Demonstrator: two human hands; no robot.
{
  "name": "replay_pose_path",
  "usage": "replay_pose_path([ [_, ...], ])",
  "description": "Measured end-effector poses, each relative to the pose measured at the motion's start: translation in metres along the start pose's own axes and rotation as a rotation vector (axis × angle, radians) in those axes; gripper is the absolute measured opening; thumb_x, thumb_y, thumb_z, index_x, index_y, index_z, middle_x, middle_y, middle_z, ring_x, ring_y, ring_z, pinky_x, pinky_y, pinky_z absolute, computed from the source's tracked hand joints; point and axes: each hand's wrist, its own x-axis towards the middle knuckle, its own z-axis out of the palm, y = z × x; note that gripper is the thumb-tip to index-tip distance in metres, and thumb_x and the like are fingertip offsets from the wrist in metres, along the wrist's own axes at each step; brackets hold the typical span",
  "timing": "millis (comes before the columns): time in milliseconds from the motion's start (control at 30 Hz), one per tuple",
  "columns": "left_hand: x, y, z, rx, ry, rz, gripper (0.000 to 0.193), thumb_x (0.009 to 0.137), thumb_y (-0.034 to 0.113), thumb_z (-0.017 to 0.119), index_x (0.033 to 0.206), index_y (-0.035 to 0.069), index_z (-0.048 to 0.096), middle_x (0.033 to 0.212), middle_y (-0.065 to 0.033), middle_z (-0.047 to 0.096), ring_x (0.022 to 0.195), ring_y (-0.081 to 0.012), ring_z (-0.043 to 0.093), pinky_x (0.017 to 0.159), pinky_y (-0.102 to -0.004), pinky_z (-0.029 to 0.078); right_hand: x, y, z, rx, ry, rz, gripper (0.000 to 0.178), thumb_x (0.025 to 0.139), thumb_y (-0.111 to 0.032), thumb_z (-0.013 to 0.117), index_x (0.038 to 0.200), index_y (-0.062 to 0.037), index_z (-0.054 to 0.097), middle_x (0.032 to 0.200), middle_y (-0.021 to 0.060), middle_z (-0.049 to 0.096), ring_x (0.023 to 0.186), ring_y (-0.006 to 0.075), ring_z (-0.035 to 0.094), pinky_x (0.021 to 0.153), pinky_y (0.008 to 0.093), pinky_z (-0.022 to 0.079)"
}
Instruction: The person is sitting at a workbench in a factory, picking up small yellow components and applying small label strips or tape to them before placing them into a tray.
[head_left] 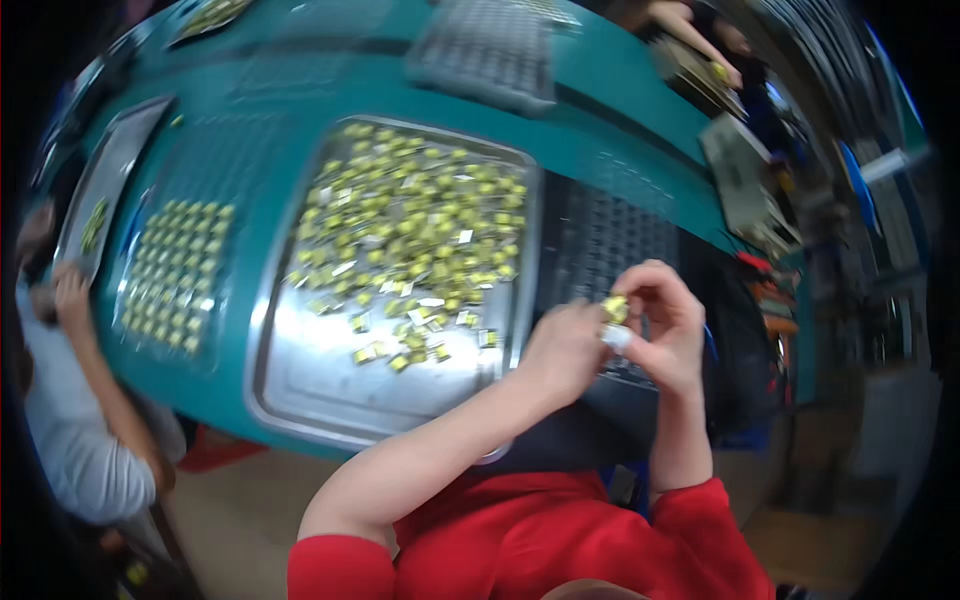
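Note:
My two hands meet over a clear plastic tray with cavities [620,240], which lies on a black mat. Between their fingertips is a small yellow block-shaped part [615,308]. My right hand [665,325] curls its index finger and thumb around the part, and a white wrap [616,340] covers the thumb tip. Reaching in from the left, my left hand [565,350] has its fingers closed against the same part, somewhat blurred. A metal tray [330,390] beside my left forearm holds many similar yellow parts [420,220] and some small white pieces, piled toward its far end.
Rows of yellow parts fill a second clear tray [180,275] at left, near a co-worker's hand [70,290]. A narrow metal tray [115,190] lies beyond it. Stacked clear trays [485,55] stand at the back of the green table [380,75]. Another person [705,45] works at far right.

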Motion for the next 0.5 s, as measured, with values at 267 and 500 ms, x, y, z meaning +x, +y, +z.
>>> replay_pose_path([
  [267, 0.015, 0.016, -0.029, 0.334, -0.176, 0.146, 0.032, 0.067, 0.018, 0.076, 0.091, 0.003, 0.06, 0.086, -0.0106, 0.057, 0.079, -0.0291, 0.057, 0.07, -0.0398, 0.047, -0.005, 0.044, -0.012, -0.19, 0.135, -0.049, 0.028, 0.061, -0.005, 0.073, 0.088, -0.0045, 0.062, 0.077, 0.0001, 0.055, 0.058, 0.0065, 0.044, 0.048, 0.0198, 0.035],
  [500, 0.018, 0.043, -0.039, 0.339, -0.568, -0.035, 0.028, 0.067, 0.02, 0.076, 0.085, 0.004, 0.06, 0.083, -0.0098, 0.059, 0.082, -0.0284, 0.058, 0.072, -0.0379, 0.047, -0.001, 0.052, -0.035, -0.298, 0.22, -0.219, 0.028, 0.056, 0.001, 0.07, 0.083, -0.0048, 0.062, 0.072, 0.0013, 0.058, 0.058, 0.0112, 0.046, 0.046, 0.0228, 0.036],
])
